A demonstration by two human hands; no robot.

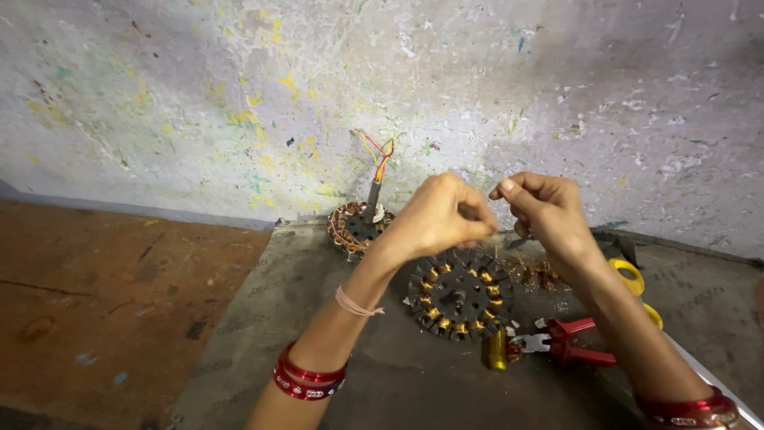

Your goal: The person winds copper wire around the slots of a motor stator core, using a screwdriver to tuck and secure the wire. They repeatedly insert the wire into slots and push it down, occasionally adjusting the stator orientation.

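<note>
Head cam: our left hand and right hand are raised above the round dark stator with copper-wound slots, fingers pinched narrow, tips nearly meeting; can't tell if a thin wire runs between. Stator lies flat, axis up. Behind-left of it a second wound stator, shaft w/ coloured leads pointing up. Right of it: red-handled pliers, yellow tape rolls.

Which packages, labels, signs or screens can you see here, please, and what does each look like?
None in view: no package, label, sign or screen. Only a paint-flecked wall, a grey slab, two wound motor stators, red-handled pliers and yellow tape rolls beneath both hands.
</note>
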